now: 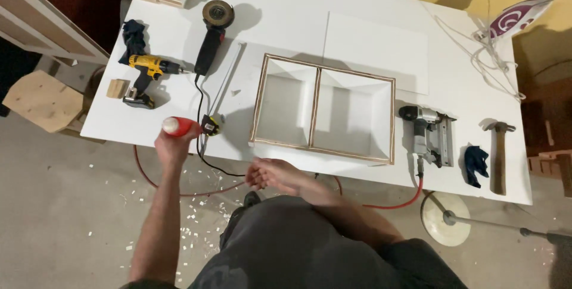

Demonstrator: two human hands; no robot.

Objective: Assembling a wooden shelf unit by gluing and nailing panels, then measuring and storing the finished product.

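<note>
A single head-worn view was given, aimed steeply down from above the person's torso. The white worktable (pixel 369 3) was seen nearly whole from its near edge, at standing distance, with floor (pixel 71 205) shown below and left. No second view was supplied.

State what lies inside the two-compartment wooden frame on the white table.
Both compartments of the wooden frame show only a white bottom with shadows; no loose items show inside. What lies beneath the frame on the white table is covered.
</note>
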